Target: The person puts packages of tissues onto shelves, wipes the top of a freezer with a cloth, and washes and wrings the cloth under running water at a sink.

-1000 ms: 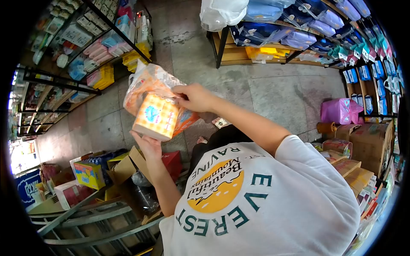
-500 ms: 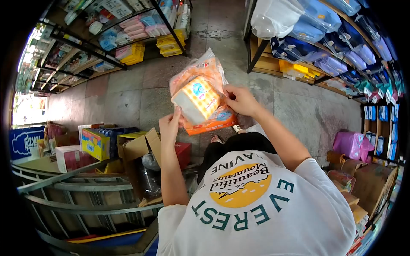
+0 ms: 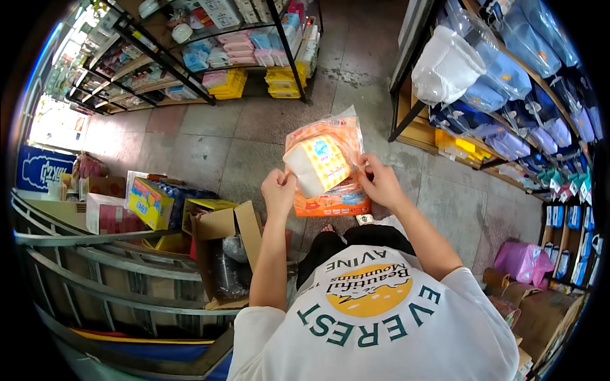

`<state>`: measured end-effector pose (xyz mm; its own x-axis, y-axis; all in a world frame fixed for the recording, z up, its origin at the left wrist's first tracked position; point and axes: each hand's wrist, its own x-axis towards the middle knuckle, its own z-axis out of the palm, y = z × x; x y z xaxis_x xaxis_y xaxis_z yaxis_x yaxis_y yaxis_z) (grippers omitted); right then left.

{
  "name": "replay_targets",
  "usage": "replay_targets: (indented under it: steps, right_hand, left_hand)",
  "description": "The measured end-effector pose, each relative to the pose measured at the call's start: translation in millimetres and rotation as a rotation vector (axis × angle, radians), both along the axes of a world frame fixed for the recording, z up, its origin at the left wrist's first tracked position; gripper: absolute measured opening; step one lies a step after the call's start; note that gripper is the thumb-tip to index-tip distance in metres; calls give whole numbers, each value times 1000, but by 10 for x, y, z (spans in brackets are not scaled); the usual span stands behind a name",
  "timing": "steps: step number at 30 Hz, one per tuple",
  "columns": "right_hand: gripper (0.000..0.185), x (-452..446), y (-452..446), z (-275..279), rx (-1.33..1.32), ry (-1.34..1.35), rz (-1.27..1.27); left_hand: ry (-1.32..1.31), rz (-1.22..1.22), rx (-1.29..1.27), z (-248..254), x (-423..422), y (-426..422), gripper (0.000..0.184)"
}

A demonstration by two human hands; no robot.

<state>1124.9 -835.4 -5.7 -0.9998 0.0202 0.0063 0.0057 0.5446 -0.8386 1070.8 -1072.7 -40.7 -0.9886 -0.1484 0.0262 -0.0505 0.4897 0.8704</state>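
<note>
In front of my body hangs an orange plastic bag (image 3: 337, 204), partly clear, with printing along its lower edge. A tissue pack (image 3: 321, 166) with a yellow-and-white checked wrapper and a pale side lies against it. My left hand (image 3: 279, 190) pinches the left edge of the pack, fingers closed. On the other side, my right hand (image 3: 378, 180) has its fingers closed on the clear film at the bag's right edge. Whether the pack is inside or on top of the bag I cannot tell.
An open cardboard box (image 3: 248, 232) and a metal rack (image 3: 133, 276) are at lower left. Shelves with blue packs (image 3: 502, 82) stand at right, stocked shelves (image 3: 238, 47) at upper left. A pink bag (image 3: 522, 261) sits at lower right.
The bag and pack have moved right and down in view, and now face me more squarely. My left hand has moved from under the pack to its left edge. The view has shifted.
</note>
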Motion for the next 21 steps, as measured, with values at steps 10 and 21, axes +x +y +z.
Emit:
replay_targets:
  steps: [10, 21]
  right_hand:
    - [50, -114, 146, -205, 119, -5, 91]
    - [91, -96, 170, 308, 37, 431, -24]
  left_hand:
    - [-5, -217, 22, 491, 15, 328, 11]
    - [232, -179, 195, 1023, 129, 875, 11]
